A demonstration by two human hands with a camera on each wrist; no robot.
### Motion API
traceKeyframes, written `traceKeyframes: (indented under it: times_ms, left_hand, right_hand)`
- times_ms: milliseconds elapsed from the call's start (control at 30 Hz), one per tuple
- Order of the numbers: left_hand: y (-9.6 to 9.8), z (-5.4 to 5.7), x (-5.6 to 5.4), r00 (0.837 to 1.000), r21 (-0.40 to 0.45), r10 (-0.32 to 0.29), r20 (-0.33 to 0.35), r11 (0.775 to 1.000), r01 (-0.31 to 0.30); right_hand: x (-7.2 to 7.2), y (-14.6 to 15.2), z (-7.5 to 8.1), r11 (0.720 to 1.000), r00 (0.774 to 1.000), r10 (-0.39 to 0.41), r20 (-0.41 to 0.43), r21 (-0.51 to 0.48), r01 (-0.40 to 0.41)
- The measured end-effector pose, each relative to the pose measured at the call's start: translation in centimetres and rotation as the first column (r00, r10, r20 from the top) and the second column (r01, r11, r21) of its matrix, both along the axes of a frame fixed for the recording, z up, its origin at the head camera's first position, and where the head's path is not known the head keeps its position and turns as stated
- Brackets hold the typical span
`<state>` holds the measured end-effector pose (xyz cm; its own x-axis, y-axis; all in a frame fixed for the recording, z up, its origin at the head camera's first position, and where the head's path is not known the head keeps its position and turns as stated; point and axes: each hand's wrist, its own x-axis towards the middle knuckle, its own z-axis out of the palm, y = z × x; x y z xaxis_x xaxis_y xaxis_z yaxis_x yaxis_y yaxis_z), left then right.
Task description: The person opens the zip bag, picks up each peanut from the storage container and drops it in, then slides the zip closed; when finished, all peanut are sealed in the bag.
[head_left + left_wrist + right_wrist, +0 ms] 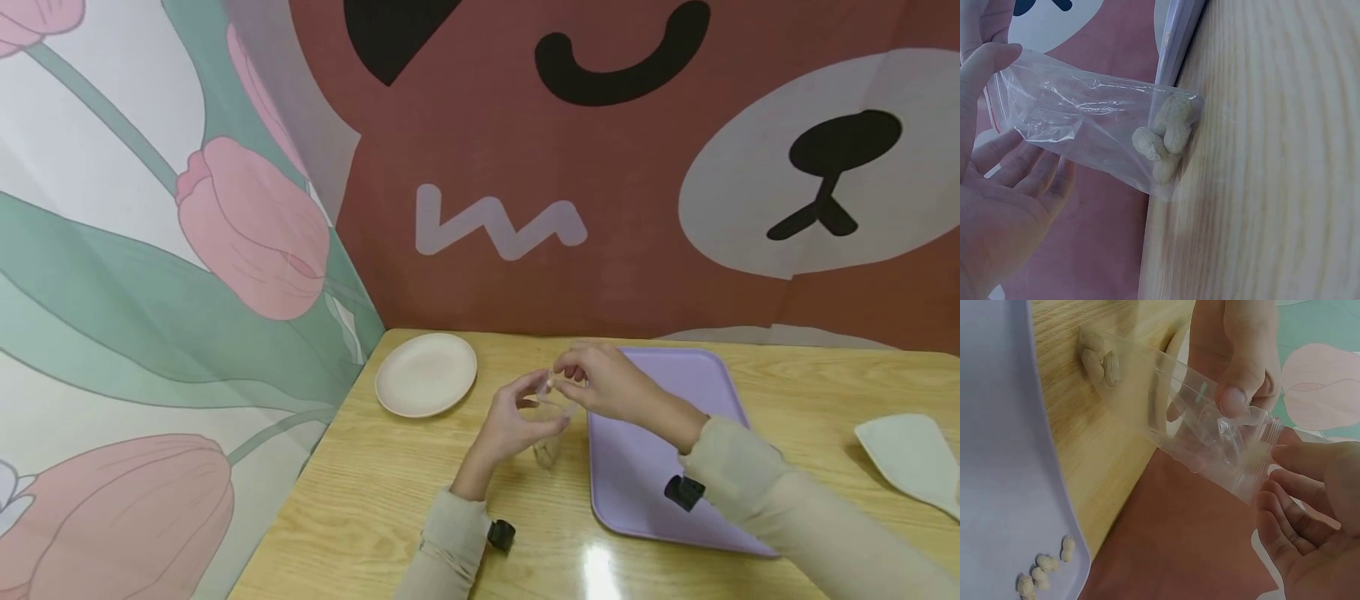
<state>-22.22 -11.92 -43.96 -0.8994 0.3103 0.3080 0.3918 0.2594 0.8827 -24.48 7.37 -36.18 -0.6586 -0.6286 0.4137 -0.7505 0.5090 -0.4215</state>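
Observation:
A clear zip-lock bag (1085, 106) hangs upright from my left hand (512, 427), whose thumb and fingers grip it near its mouth. Several peanuts in their shells (1163, 134) lie in its bottom corner, close to the table. At the bag's mouth is my right hand (603, 383), its thumb and fingertips a little apart beside the zip edge. Just past those fingertips, a blurred pale peanut (1254, 456) shows within the bag's top. More peanuts (1040, 575) lie in the purple tray (997, 437); in the head view my right arm covers that area.
A round cream plate (426, 375) stands at the back left of the wooden table (360, 517). The purple tray lies under my right forearm. A white spatula (911, 458) is at the far right. A printed cloth (510, 300) hangs behind the table.

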Motion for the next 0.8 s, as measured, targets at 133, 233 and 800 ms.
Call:
traceKeyframes:
  times_ms: [133,233,800]
  left_hand:
    - [0.0,0.2,0.1,1.000,0.011,-0.010,0.009,1.000,0.010]
    - [-0.1,0.0,0.0,1.000,0.005,-0.005,0.009,1.000,0.005]
    - [-0.1,-0.7,-0.4,1.000,0.035,-0.019,0.001,0.999,0.019]
  right_hand:
    - [0.0,-0.1,0.0,1.000,1.000,-0.005,-0.006,-0.002,0.005]
    - [0.1,-0.1,-0.1,1.000,1.000,-0.010,-0.004,-0.003,0.010]
    - [-2.6,4.7,0.5,0.980,0.980,-0.197,-0.010,0.023,0.197]
